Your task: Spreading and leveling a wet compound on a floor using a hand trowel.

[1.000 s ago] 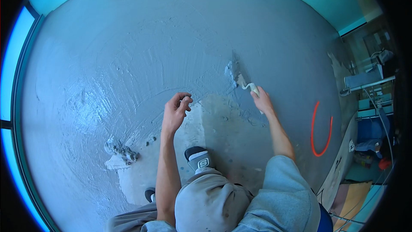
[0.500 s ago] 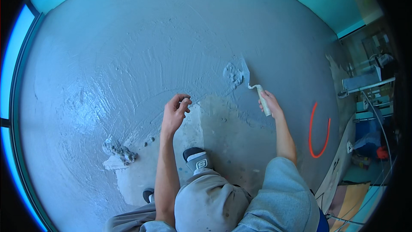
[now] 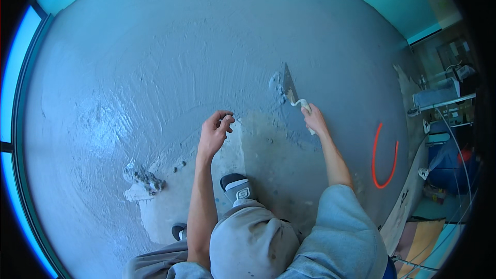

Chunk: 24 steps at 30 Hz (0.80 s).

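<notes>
In my right hand [image 3: 315, 121] is a pointing trowel [image 3: 289, 81] with a pale handle and a bent, cream-coloured neck. Its metal blade leans over a small heap of wet mortar [image 3: 276, 79] and partly covers it. My left hand [image 3: 215, 130] hovers above the near edge of the smeared grey mortar layer [image 3: 170, 72], fingers loosely bent and nothing visible in them. Between my arms lies a bare patch of floor [image 3: 289, 168], lighter and rougher than the wet coat around it.
Another lump of mortar [image 3: 143, 176] sits left of my left forearm, with small crumbs beside it. My slippered foot [image 3: 237, 187] rests on the bare patch. A red curved strip [image 3: 375, 161] shows at right. Beyond it stand cluttered gear and cables [image 3: 454, 142].
My right hand has shifted slightly left and up with the trowel; the blade has turned more over the mortar heap. My left hand has moved a little to the right.
</notes>
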### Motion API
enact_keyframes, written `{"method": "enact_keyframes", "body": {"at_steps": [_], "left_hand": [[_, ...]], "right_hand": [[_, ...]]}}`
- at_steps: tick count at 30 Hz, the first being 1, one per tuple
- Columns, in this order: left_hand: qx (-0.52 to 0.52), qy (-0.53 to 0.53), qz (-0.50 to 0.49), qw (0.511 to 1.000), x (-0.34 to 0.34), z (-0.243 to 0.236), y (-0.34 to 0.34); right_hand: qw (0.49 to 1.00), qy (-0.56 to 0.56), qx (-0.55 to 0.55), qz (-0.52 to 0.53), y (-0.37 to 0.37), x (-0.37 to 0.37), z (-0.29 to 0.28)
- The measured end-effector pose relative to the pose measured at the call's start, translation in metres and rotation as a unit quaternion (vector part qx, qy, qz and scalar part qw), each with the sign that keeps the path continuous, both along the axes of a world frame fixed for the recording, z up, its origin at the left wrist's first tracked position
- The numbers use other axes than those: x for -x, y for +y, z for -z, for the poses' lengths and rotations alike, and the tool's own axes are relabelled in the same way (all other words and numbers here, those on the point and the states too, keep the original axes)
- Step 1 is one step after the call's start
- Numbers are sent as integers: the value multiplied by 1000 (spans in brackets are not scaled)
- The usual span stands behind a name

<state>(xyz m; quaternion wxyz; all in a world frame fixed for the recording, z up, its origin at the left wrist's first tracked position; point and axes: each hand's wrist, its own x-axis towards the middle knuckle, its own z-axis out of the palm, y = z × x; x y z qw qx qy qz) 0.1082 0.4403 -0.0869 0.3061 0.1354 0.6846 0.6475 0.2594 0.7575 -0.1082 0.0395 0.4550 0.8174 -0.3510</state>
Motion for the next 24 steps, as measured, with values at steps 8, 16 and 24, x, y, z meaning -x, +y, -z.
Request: {"method": "enact_keyframes", "body": {"at_steps": [8, 16, 24], "left_hand": [[-36, -15, -1, 999, 3, -7, -3], [-31, 64, -66, 995, 57, -36, -34], [89, 221, 28, 971, 164, -65, -32]], "right_hand": [[967, -23, -155, -201, -58, 4, 23], [940, -111, -112, -302, -114, -14, 6], [945, -50, -13, -323, -130, -72, -7]]}}
